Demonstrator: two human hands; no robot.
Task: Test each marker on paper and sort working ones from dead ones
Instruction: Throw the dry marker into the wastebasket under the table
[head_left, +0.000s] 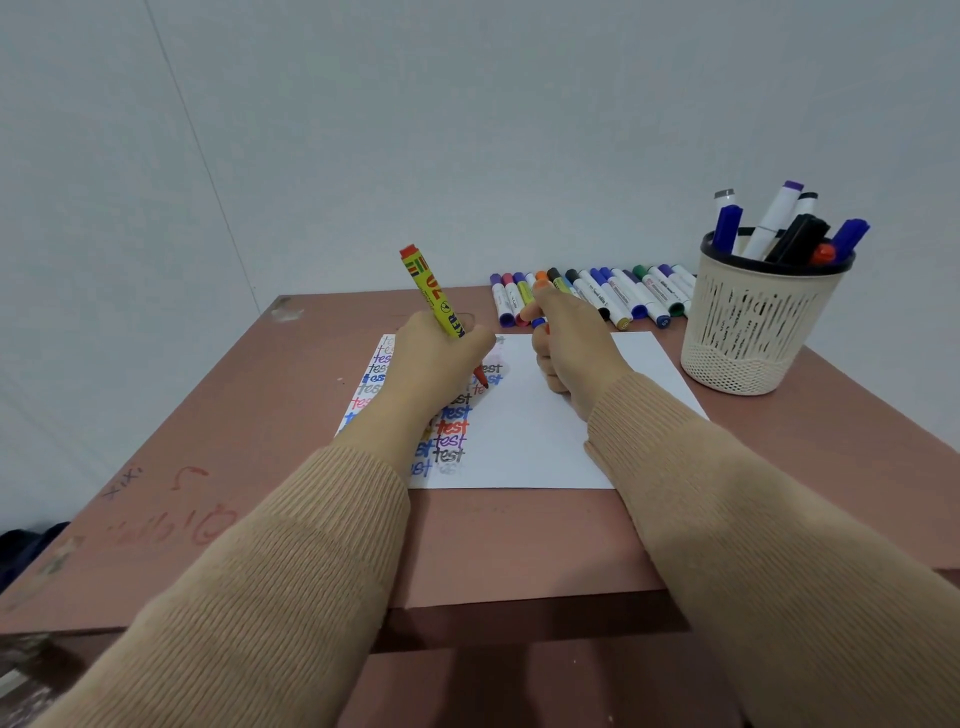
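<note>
Gripped: yellow marker (431, 291), left hand (434, 364) curled round its barrel, red tip down on the paper (519, 441) among coloured "test" words. Right hand (571, 343): resting on the paper, fingers curled, pinching a small blue piece (538, 322) (what it is, unclear). Row of markers (597, 296) along the table (519, 545) behind; basket (748, 322) of markers, far right.

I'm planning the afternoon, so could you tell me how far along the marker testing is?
Done: two columns of "test" cover the paper on its left, and a row of markers lies behind it. In hand: the left hand holds a yellow marker, red tip at the paper. Left: probably the markers standing in the basket.
</note>
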